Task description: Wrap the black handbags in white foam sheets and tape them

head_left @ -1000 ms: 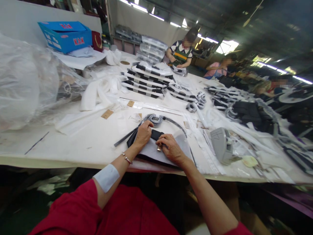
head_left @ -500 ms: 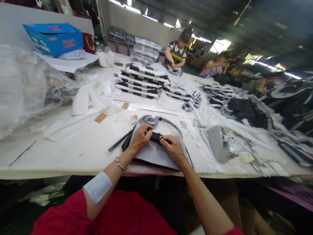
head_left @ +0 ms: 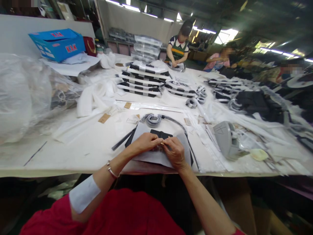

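Note:
My left hand (head_left: 144,144) and my right hand (head_left: 174,150) meet fingertip to fingertip over a grey fabric sheet (head_left: 156,156) near the table's front edge. Both hands are closed in a pinch on a small piece between them that I cannot make out. A black strap (head_left: 161,133) lies on the sheet just beyond my fingers. A coiled grey band (head_left: 153,119) and a thin black strip (head_left: 122,140) lie around the sheet.
Stacks of black-and-white striped pieces (head_left: 144,80) sit mid-table. A grey moulded part (head_left: 226,139) lies to the right, clear plastic bags (head_left: 22,94) to the left, a blue box (head_left: 58,42) at the far left. Other people work across the table.
Both hands have drawn toward me, off the black strap, and come together on the grey sheet. The right hand no longer shows the small gold piece it held.

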### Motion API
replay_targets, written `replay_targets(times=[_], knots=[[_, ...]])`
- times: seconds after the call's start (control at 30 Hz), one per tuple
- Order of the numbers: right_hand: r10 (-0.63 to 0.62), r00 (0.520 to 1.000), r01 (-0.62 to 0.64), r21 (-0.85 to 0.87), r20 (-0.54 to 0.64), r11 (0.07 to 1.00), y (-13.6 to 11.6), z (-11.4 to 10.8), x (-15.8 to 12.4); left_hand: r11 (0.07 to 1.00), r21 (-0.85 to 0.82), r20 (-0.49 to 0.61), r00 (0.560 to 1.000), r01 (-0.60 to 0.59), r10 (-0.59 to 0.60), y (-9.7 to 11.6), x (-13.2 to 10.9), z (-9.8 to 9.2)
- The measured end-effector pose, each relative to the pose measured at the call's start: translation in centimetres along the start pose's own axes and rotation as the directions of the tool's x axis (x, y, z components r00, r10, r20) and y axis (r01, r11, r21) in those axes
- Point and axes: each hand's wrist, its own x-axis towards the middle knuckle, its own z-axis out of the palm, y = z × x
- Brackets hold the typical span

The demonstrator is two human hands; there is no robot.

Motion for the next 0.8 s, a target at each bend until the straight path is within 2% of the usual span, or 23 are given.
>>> replay_targets(times=[0.07, 0.13, 0.2, 0.27, 0.6, 0.7, 0.8], knots=[[-0.040, 0.999, 0.040, -0.042, 0.014, 0.998, 0.0, 0.1, -0.2, 0.999, -0.013, -0.007, 0.999, 0.038, -0.038, 0.3, -0.7, 0.3], [-0.059, 0.997, 0.062, -0.062, 0.044, 0.996, -0.1, 0.2, -0.3, 0.996, -0.048, -0.086, 0.993, 0.074, -0.078, 0.2, -1.3, 1.1], [-0.074, 0.995, 0.079, -0.067, 0.071, 0.995, -0.1, 0.2, -0.5, 0.983, -0.134, -0.164, 0.975, 0.125, -0.146, -0.1, -1.6, 2.0], [-0.090, 0.993, 0.096, -0.066, 0.082, 0.993, -0.1, 0.2, -0.6, 0.963, -0.228, -0.191, 0.963, 0.144, -0.190, -0.3, -1.6, 2.7], [-0.136, 0.984, 0.142, -0.048, 0.112, 0.989, -0.4, -0.3, -0.7, 0.883, -0.446, -0.066, 0.979, 0.143, -0.192, -1.1, -2.0, 1.6], [-0.108, 0.987, 0.111, -0.016, 0.117, 0.994, -0.4, -0.2, -0.6, 0.857, -0.495, -0.100, 0.971, 0.140, -0.217, -1.6, -1.8, 2.1], [-0.028, 0.996, 0.025, 0.044, 0.081, 0.999, -0.3, -0.2, -0.5, 0.843, -0.520, -0.108, 0.968, 0.139, -0.226, -2.0, -1.5, 2.6]])
